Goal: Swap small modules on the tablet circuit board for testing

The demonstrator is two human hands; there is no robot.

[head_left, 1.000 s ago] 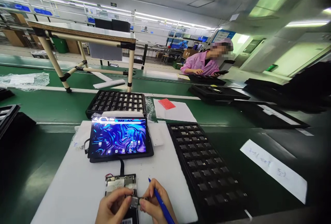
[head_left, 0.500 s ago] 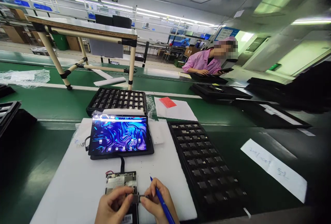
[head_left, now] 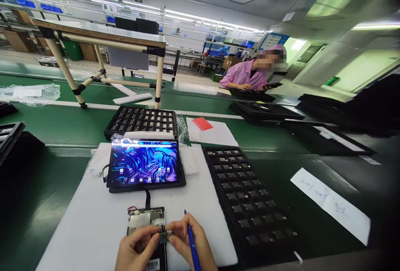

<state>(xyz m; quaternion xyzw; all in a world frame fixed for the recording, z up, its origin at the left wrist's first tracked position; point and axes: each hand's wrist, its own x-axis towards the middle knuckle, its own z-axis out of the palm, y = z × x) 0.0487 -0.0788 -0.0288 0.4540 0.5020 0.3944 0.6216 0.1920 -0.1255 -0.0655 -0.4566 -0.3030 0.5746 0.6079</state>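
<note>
At the bottom edge, my left hand (head_left: 136, 251) and my right hand (head_left: 190, 244) pinch a small dark component (head_left: 163, 236) between their fingertips, right over a bare circuit board (head_left: 143, 220) lying on a white foam mat (head_left: 93, 221). A blue pen (head_left: 191, 242) is tucked in my right hand, tip pointing up. A black cable runs from the board to a lit tablet (head_left: 143, 164) with blue swirl wallpaper, propped just beyond it.
A black tray of small parts (head_left: 246, 200) lies right of the mat, another tray (head_left: 140, 121) behind the tablet. A paper with a red pad (head_left: 202, 124), a handwritten label (head_left: 331, 204), a pipe-frame table (head_left: 100, 41), and a person in pink (head_left: 246, 77) at the far bench.
My hands have drawn closer together on the small component, and the pen has swung more upright. The view shifted slightly between the first two frames.
</note>
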